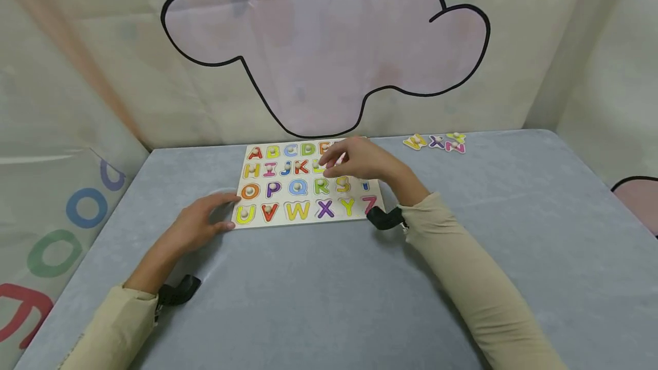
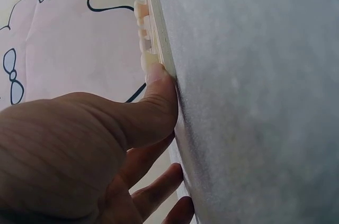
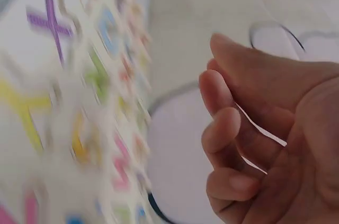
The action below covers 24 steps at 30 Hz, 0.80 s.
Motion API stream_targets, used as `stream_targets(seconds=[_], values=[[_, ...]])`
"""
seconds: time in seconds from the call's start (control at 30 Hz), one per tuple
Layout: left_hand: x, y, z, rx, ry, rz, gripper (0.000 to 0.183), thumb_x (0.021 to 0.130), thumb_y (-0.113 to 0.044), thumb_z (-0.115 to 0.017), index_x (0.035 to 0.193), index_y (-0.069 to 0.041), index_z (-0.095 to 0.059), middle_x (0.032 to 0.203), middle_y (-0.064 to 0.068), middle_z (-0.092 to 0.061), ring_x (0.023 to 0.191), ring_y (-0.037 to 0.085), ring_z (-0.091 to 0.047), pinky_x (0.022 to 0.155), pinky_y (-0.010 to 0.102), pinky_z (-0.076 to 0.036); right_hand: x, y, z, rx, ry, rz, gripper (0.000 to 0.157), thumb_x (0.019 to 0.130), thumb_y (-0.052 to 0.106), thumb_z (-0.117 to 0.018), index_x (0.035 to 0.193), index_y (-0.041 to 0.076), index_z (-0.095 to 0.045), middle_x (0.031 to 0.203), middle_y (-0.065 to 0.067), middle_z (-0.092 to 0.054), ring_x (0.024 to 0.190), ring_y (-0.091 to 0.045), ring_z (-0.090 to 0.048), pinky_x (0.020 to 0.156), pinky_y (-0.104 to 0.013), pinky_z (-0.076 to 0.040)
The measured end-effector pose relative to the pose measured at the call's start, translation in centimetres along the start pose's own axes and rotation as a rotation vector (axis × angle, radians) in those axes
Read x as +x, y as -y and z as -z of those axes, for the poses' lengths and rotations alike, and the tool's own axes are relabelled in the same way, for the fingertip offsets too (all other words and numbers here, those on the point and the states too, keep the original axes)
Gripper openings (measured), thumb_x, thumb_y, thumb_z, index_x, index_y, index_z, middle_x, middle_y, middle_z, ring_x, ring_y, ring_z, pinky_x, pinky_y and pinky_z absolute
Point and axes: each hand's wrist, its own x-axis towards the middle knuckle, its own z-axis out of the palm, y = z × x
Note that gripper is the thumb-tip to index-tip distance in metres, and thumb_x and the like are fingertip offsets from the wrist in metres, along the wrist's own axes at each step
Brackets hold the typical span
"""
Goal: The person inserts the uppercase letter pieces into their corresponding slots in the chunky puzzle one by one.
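Observation:
A white alphabet puzzle board (image 1: 288,222) lies on the table with rows of coloured letters. Knobs show on many letter pieces, such as the red V (image 1: 269,212). W, X, Y and Z in the front row show as flat coloured shapes. My left hand (image 1: 197,224) touches the board's left edge, with the thumb near the front corner and the fingers relaxed. Above the board's right half hovers my right hand (image 1: 360,159), fingers loosely bent and nothing between them. In the right wrist view that hand (image 3: 265,128) is beside the blurred letters.
Several loose letter pieces, among them a purple X (image 1: 436,141) and a yellow one (image 1: 414,141), lie at the back right of the table. The grey-blue table (image 1: 308,301) ends at a patterned cloth backdrop (image 1: 319,73). Dark wrist mounts (image 1: 180,291) sit under both wrists.

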Motion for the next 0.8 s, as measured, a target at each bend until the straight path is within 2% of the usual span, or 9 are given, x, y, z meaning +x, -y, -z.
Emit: stream_targets(seconds=[0.1,0.23,0.37,0.47,0.57,0.67,0.8], values=[[-0.1,0.1,0.0,-0.001,-0.005,-0.009,0.057,0.087,-0.013,-0.076,0.140,-0.008,-0.054,0.149,0.024,-0.047,0.140,0.047,-0.038,0.113,0.066,-0.030,-0.9,-2.0,2.1,0.021,-0.072,-0.047,0.031,0.090,0.025,-0.074,0.118,0.012,-0.072,0.107,-0.004,-0.071,0.097,-0.023,-0.063,0.081,-0.032,-0.050],[-0.1,0.1,-0.1,0.002,-0.012,-0.030,0.057,0.086,-0.013,-0.076,0.139,-0.008,-0.055,0.147,0.024,-0.049,0.139,0.047,-0.040,0.112,0.066,-0.031,-2.0,-5.1,4.7,0.005,-0.173,-0.157,0.032,0.094,0.027,-0.069,0.123,0.013,-0.069,0.119,-0.008,-0.068,0.103,-0.025,-0.058,0.086,-0.037,-0.047],[0.1,-0.1,0.0,0.012,-0.004,-0.018,0.058,0.087,-0.015,-0.076,0.140,-0.009,-0.054,0.149,0.023,-0.048,0.140,0.047,-0.038,0.112,0.066,-0.031,-3.0,-8.2,7.5,-0.033,-0.241,-0.243,0.038,0.098,0.034,-0.062,0.130,0.013,-0.064,0.129,-0.012,-0.063,0.113,-0.029,-0.054,0.090,-0.042,-0.046],[0.2,-0.3,0.2,0.022,-0.003,0.000,0.059,0.087,-0.014,-0.075,0.141,-0.009,-0.052,0.150,0.023,-0.046,0.141,0.046,-0.036,0.113,0.066,-0.029,-3.6,-10.4,8.8,-0.030,-0.316,-0.304,0.040,0.099,0.032,-0.061,0.133,0.010,-0.062,0.133,-0.017,-0.060,0.116,-0.032,-0.054,0.090,-0.044,-0.046],[0.3,-0.3,0.5,0.028,-0.009,0.002,0.059,0.087,-0.013,-0.075,0.141,-0.009,-0.052,0.150,0.023,-0.046,0.141,0.047,-0.037,0.113,0.066,-0.030,-3.6,-12.4,9.0,-0.033,-0.359,-0.355,0.040,0.099,0.027,-0.061,0.133,0.007,-0.061,0.133,-0.021,-0.058,0.118,-0.035,-0.053,0.089,-0.045,-0.045],[0.3,-0.4,0.5,0.032,-0.005,0.004,0.059,0.086,-0.014,-0.076,0.141,-0.009,-0.053,0.149,0.024,-0.047,0.140,0.047,-0.038,0.112,0.066,-0.031,-3.4,-13.8,8.6,-0.065,-0.338,-0.362,0.039,0.099,0.022,-0.059,0.134,0.005,-0.059,0.136,-0.024,-0.057,0.119,-0.037,-0.052,0.088,-0.044,-0.044],[0.0,-0.3,0.3,0.038,0.001,0.008,0.059,0.086,-0.015,-0.077,0.140,-0.008,-0.054,0.147,0.025,-0.049,0.138,0.048,-0.041,0.110,0.066,-0.033,-3.3,-14.6,8.0,-0.094,-0.328,-0.415,0.037,0.100,0.016,-0.055,0.134,0.005,-0.060,0.137,-0.024,-0.057,0.112,-0.036,-0.054,0.083,-0.040,-0.046]])
